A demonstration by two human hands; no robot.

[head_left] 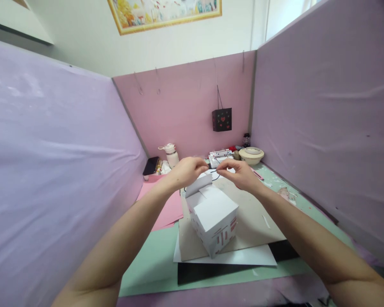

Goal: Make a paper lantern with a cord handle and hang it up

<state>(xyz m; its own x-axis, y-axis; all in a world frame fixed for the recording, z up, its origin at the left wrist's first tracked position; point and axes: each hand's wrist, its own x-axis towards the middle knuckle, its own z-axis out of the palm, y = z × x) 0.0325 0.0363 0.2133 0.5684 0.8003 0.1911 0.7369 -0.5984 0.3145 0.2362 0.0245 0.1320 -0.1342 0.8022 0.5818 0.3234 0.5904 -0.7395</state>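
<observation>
Both hands pinched on a thin black cord [215, 175]: left hand [187, 170] and right hand [240, 172] close together, just beyond a white paper box [213, 217] resting on a cardboard sheet [252, 221] at mid-table. Likely risks: cord slipping from the fingertips, or a hard tug tearing the raised flap [198, 185] or tipping the light box. Hard to tell where the cord meets the box; fingertips partly hidden, far clutter by the bowl [251, 155] too small to read.
</observation>
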